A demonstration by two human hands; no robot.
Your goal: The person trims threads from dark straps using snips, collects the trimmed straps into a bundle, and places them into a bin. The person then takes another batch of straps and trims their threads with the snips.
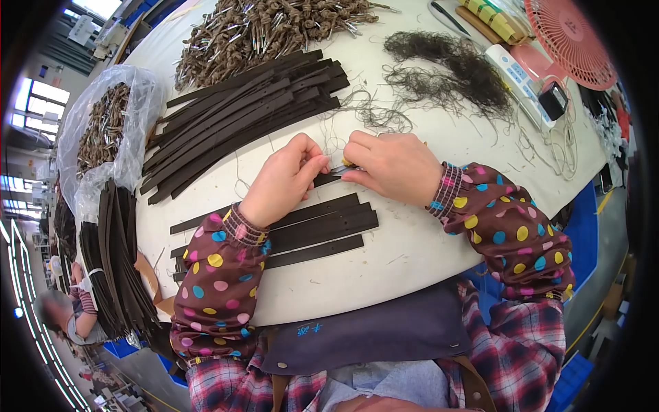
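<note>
My left hand (288, 172) is closed, thumb and forefinger pinching the end of a dark brown strip (329, 178) that runs under the fingers. Facing it, my right hand (395, 165) is closed around thread snips (341, 169), whose metal blade and a bit of yellow show at the fingertips. The blade points at the strip's end, close to my left fingers; whether it touches is too small to tell. Just below my hands lie several flat dark strips (322, 226). A larger pile of strips (240, 120) lies beyond my left hand.
Brown knotted cords with metal tips (274, 27) are heaped at the back; more fill a clear plastic bag (141, 103) at left. Loose dark threads (446, 65) lie at back right, near a power strip (518, 79) and pink fan (570, 41). A person (72, 312) sits far left.
</note>
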